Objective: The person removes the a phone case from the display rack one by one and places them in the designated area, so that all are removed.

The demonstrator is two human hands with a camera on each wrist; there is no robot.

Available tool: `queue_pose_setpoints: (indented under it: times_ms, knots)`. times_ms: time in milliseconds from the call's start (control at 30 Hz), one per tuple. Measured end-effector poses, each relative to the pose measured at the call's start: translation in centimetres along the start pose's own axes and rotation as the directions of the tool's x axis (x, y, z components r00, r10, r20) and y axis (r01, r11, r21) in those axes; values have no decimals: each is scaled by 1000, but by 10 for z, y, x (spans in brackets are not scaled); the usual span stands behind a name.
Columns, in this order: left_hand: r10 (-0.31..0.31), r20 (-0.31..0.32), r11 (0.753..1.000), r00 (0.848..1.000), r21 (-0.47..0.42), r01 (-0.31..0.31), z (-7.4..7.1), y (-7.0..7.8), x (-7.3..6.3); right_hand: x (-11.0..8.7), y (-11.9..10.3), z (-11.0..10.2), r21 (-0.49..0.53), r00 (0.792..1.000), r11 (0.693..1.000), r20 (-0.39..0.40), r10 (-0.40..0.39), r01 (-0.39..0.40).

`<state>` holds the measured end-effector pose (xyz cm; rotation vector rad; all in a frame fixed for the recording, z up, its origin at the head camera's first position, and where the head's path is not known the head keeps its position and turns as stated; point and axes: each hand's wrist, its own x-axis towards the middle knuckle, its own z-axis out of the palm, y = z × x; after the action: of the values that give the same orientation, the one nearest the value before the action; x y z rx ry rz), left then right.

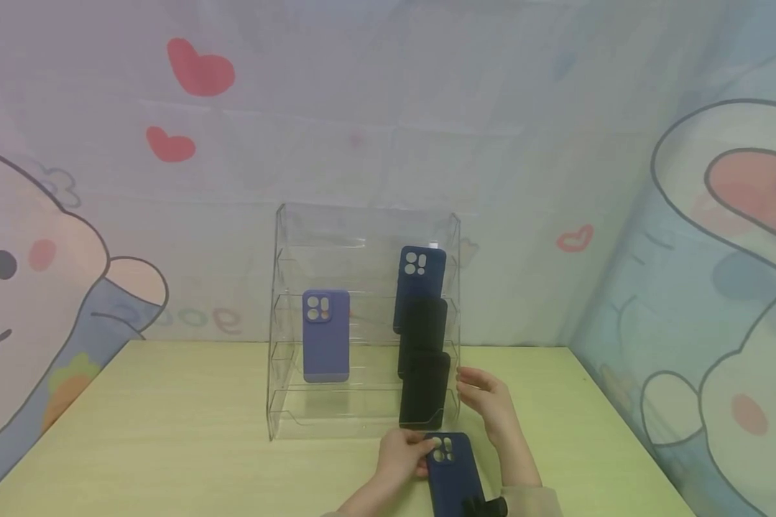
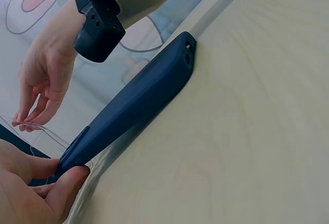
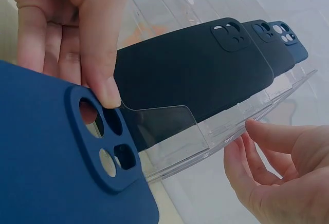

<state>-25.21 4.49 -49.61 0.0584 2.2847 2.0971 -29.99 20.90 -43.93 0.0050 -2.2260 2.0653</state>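
Note:
My left hand [image 1: 399, 457] pinches a dark blue phone case [image 1: 454, 470] between thumb and fingers at its camera cutout end. That case slants over the table in front of a clear tiered stand [image 1: 368, 432]; its far end hangs free in the left wrist view. The right hand [image 1: 488, 402] has its fingertips at the stand's right side edge, fingers loosely extended. Along the stand's right side, two black cases [image 1: 425, 391] stand below a dark blue case [image 1: 420, 280]. A purple case [image 1: 326, 337] leans on the left.
The stand rises in steps on a pale wooden table [image 1: 168, 409], close to a cartoon-printed cloth [image 1: 362, 93]. A black wrist camera [image 1: 491, 507] on the right wrist is close to the lower end of the held case.

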Motion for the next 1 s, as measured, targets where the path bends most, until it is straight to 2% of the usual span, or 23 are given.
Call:
queue_pose_setpoints:
  times_ms: [267, 500, 600, 667, 800, 1000]
  knots:
    - [52, -20, 988, 998, 145, -49, 1, -2, 1, -1, -1, -1, -5, 1000, 1000, 10, -1, 1]
    - [109, -15, 964, 994, 248, -101, -3, 0, 4, 0, 1, -1, -19, 1000, 1000, 14, -12, 12]
    - [135, 8, 950, 991, 282, -132, -7, 3, 4, 1, 1, -1, -23, 1000, 1000, 12, -12, 12]
    - [148, 30, 943, 989, 297, -150, -10, 5, 4, 1, 2, -1, -25, 1000, 1000, 10, -13, 13]
    - [151, 82, 944, 985, 284, -169, -16, 12, 5, 2, 2, -1, -23, 1000, 1000, 7, -13, 13]
    - [153, 100, 940, 983, 293, -176, -26, 29, 8, 0, 1, -1, -22, 1000, 1000, 7, -11, 11]
